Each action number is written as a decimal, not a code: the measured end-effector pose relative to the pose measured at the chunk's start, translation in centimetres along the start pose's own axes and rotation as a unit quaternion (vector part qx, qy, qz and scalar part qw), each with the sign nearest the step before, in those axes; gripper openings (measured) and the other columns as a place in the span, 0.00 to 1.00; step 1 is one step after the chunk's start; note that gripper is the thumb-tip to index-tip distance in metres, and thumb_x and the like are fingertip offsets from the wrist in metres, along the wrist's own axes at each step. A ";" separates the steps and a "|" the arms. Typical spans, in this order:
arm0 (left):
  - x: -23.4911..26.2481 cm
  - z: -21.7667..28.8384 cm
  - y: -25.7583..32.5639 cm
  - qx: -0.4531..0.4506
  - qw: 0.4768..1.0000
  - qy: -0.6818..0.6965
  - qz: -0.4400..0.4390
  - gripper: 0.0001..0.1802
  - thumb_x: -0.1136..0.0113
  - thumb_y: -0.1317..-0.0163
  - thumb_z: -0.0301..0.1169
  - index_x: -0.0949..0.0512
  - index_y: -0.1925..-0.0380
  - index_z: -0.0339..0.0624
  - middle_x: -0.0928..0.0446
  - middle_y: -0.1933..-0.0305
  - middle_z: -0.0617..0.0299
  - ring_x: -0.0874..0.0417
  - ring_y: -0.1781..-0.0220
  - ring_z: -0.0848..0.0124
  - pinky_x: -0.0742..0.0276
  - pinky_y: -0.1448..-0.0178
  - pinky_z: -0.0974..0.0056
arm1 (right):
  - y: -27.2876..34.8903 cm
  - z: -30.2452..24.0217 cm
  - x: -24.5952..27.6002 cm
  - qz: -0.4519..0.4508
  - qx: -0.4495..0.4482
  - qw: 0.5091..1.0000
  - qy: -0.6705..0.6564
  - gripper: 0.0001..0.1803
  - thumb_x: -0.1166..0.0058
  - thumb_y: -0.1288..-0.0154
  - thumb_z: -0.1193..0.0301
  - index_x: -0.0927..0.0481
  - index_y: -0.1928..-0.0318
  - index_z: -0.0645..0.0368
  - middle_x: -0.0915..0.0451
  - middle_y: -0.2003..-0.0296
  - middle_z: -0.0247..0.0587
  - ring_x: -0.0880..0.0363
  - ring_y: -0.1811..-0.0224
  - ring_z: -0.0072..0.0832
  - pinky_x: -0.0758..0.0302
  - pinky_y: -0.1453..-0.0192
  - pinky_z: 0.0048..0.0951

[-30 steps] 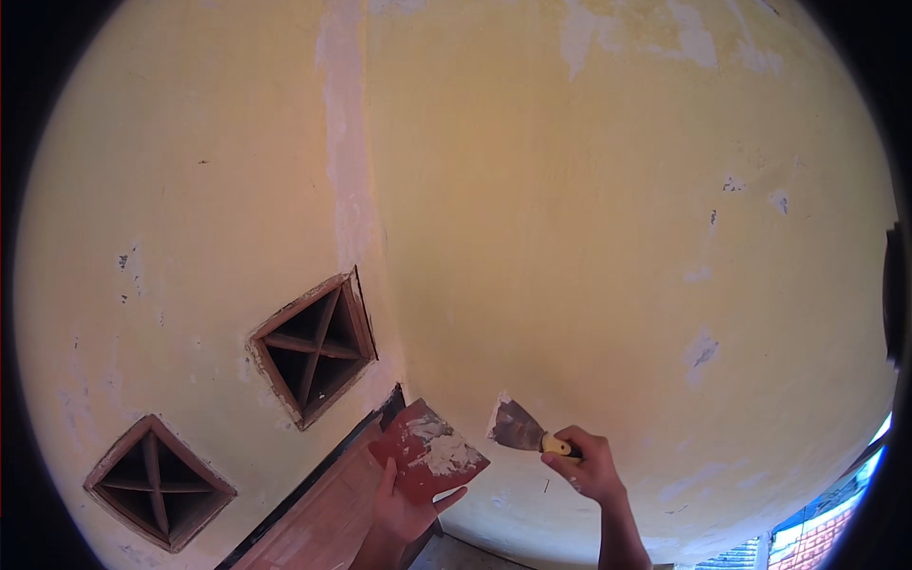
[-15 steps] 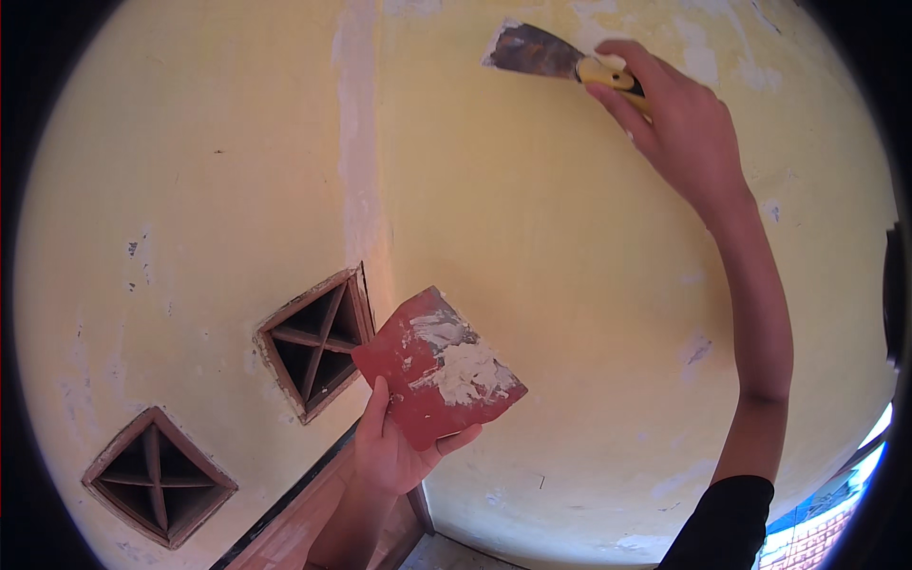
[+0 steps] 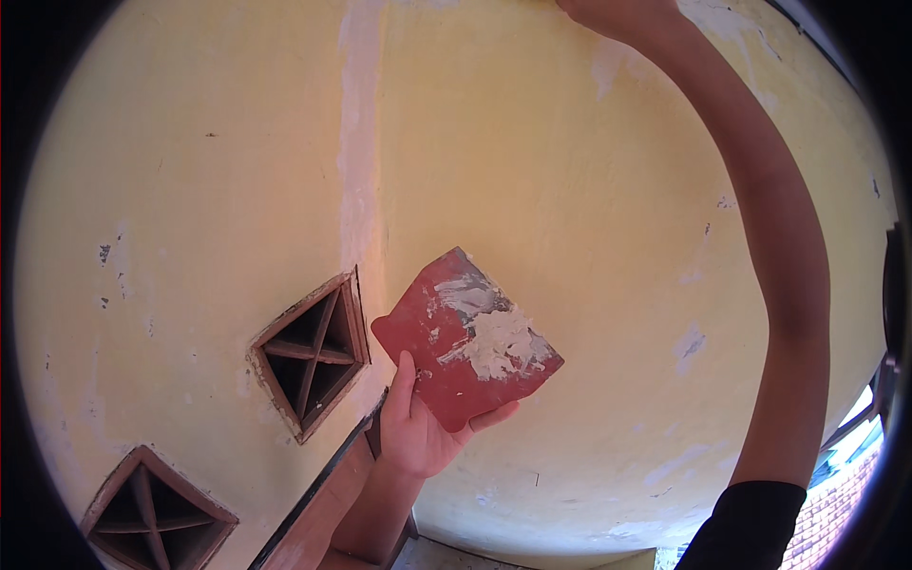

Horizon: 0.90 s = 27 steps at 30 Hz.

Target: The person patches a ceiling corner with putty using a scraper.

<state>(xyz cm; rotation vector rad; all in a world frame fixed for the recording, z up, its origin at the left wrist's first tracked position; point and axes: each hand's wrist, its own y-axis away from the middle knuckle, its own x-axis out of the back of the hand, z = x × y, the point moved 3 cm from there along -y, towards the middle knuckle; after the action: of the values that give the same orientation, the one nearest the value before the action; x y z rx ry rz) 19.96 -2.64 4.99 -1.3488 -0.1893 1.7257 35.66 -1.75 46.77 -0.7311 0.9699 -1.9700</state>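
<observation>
My left hand (image 3: pixel 425 439) grips a flat red board (image 3: pixel 418 328) from below, thumb on its face and fingers behind. The board is tilted, with ragged edges. A lump of pale putty (image 3: pixel 502 344) and thinner smears lie on its upper right part. My right hand (image 3: pixel 622 17) is raised against the yellow wall (image 3: pixel 589 190) at the upper edge. Its fingers are mostly cut off by the frame. The putty knife seen in that hand a moment ago lies beyond the edge; the hand still looks curled.
A pale filled strip (image 3: pixel 359 142) runs down the wall corner. Left of the board is a diamond-shaped vent (image 3: pixel 309 356) with a wooden cross; another vent (image 3: pixel 152 518) sits lower left. Below is a wooden frame (image 3: pixel 328 508). Chipped paint marks the walls. Brickwork (image 3: pixel 850 508) shows outside at lower right.
My right hand has moved up, taking the putty knife out of view. The board in my left hand has shifted right and slightly up.
</observation>
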 end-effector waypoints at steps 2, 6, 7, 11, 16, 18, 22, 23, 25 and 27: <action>0.6 3.3 1.5 -0.003 1.000 0.005 -0.003 0.38 0.72 0.19 0.59 0.50 0.20 0.46 0.40 0.20 0.50 0.36 0.20 0.47 0.34 0.22 0.36 | 0.2 -2.7 2.4 -0.002 -0.003 1.000 0.009 0.17 0.54 0.26 0.60 0.12 0.54 0.49 0.12 0.56 0.47 0.13 0.50 0.43 0.17 0.49 0.50; 1.0 9.0 3.5 -0.001 1.000 -0.017 0.006 0.39 0.71 0.19 0.60 0.49 0.21 0.46 0.38 0.21 0.51 0.35 0.21 0.47 0.32 0.22 0.37 | 1.1 -6.9 7.3 -0.069 -0.060 0.994 0.062 0.17 0.54 0.26 0.60 0.12 0.53 0.49 0.12 0.56 0.45 0.13 0.50 0.43 0.17 0.48 0.48; 1.0 9.6 3.8 0.006 1.000 -0.022 -0.002 0.39 0.70 0.19 0.60 0.49 0.21 0.46 0.38 0.21 0.51 0.35 0.21 0.48 0.32 0.22 0.38 | 1.4 -7.8 8.4 -0.083 -0.080 0.991 0.062 0.17 0.54 0.25 0.60 0.12 0.52 0.49 0.12 0.56 0.44 0.14 0.50 0.43 0.18 0.47 0.47; 1.0 11.5 5.5 0.010 1.000 -0.025 -0.002 0.38 0.69 0.20 0.60 0.47 0.22 0.46 0.37 0.22 0.51 0.33 0.22 0.48 0.30 0.23 0.39 | 1.0 -11.5 10.6 -0.052 -0.073 0.996 -0.015 0.18 0.54 0.24 0.60 0.12 0.47 0.48 0.12 0.55 0.43 0.14 0.50 0.44 0.18 0.47 0.47; 1.6 12.4 4.0 -0.003 1.000 0.005 -0.003 0.38 0.68 0.19 0.59 0.46 0.22 0.46 0.35 0.23 0.51 0.32 0.22 0.49 0.30 0.23 0.39 | -4.4 -13.1 6.3 -0.077 0.008 0.996 -0.038 0.20 0.54 0.22 0.59 0.17 0.37 0.45 0.12 0.51 0.44 0.15 0.49 0.44 0.19 0.45 0.47; 2.5 12.6 3.4 0.002 1.000 0.014 -0.013 0.38 0.68 0.19 0.59 0.46 0.22 0.46 0.35 0.23 0.51 0.32 0.22 0.49 0.30 0.23 0.39 | -4.9 -12.4 5.0 -0.083 0.007 0.996 -0.027 0.21 0.54 0.22 0.58 0.18 0.37 0.45 0.13 0.51 0.43 0.15 0.48 0.44 0.19 0.45 0.46; 5.2 13.1 3.3 0.008 0.999 0.036 -0.016 0.38 0.68 0.20 0.59 0.46 0.22 0.46 0.35 0.23 0.51 0.32 0.23 0.48 0.29 0.23 0.39 | -2.1 -13.7 6.4 -0.150 -0.001 0.989 0.003 0.21 0.52 0.23 0.57 0.17 0.37 0.48 0.13 0.48 0.43 0.16 0.46 0.43 0.20 0.44 0.46; 5.6 13.2 3.4 0.009 0.999 0.037 -0.016 0.38 0.68 0.20 0.59 0.46 0.22 0.46 0.35 0.23 0.51 0.32 0.23 0.48 0.29 0.23 0.39 | -1.3 -14.3 7.7 -0.151 -0.001 0.988 0.004 0.21 0.52 0.23 0.57 0.17 0.37 0.48 0.13 0.48 0.43 0.16 0.46 0.43 0.20 0.44 0.46; 6.3 13.3 3.4 0.021 1.000 0.021 -0.004 0.38 0.67 0.20 0.60 0.46 0.22 0.46 0.36 0.23 0.51 0.32 0.23 0.48 0.29 0.23 0.39 | -0.4 -14.9 8.9 -0.213 -0.049 0.976 0.022 0.21 0.52 0.23 0.58 0.16 0.38 0.48 0.13 0.48 0.42 0.16 0.46 0.43 0.20 0.44 0.46; 6.5 13.2 3.3 0.022 1.000 0.018 -0.008 0.38 0.67 0.20 0.60 0.46 0.22 0.45 0.36 0.22 0.52 0.32 0.23 0.48 0.29 0.23 0.39 | -0.8 -14.2 8.1 -0.175 -0.043 0.983 0.023 0.20 0.52 0.23 0.58 0.16 0.39 0.49 0.13 0.48 0.43 0.16 0.47 0.44 0.20 0.44 0.46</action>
<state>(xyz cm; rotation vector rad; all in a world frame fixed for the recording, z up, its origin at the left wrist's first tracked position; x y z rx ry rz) 7.21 5.26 3.63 -1.3418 -0.1417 1.6823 20.40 -3.12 40.91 -0.9614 1.0128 -2.2657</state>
